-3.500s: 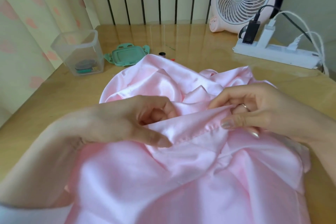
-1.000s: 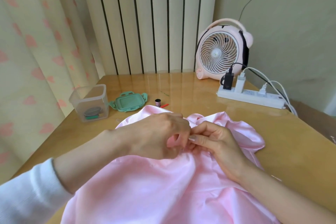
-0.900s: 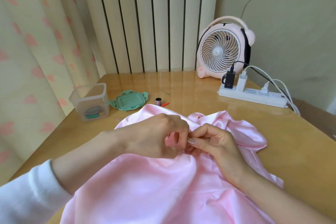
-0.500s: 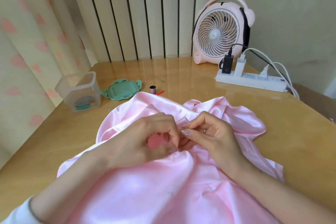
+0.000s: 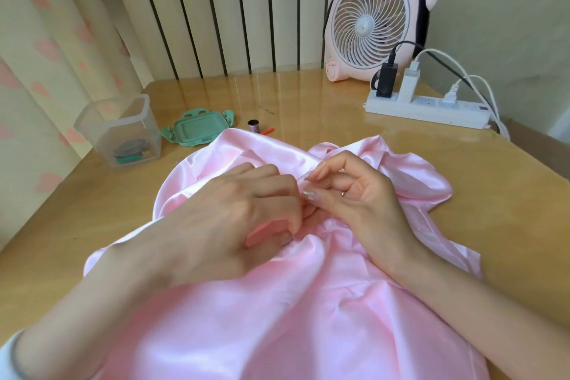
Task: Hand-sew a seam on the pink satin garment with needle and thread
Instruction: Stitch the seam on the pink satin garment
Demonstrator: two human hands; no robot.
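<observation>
Pale pink for the garment [image 5: 308, 318], honey-tan for the desk [image 5: 462, 210]. Mint green for the lid [image 5: 197, 128], pink and white for the fan [image 5: 370, 25], white for the power strip [image 5: 425, 109]. Cream with pink hearts for the curtain [image 5: 37, 55].

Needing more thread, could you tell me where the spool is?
Head view, left of centre: the spool stands right of the green lid, beyond the garment.

A room in a home is showing here. A curtain [image 5: 46, 55] with pink hearts is hanging along the desk's [image 5: 308, 95] left edge. What seems to be a radiator [image 5: 231, 9] is standing behind the far edge. A pink fan [image 5: 370, 28] and a power strip [image 5: 431, 108] with chargers are sitting at the far right corner, and a clear box [image 5: 123, 133] of sewing bits is sitting near the left edge.
</observation>
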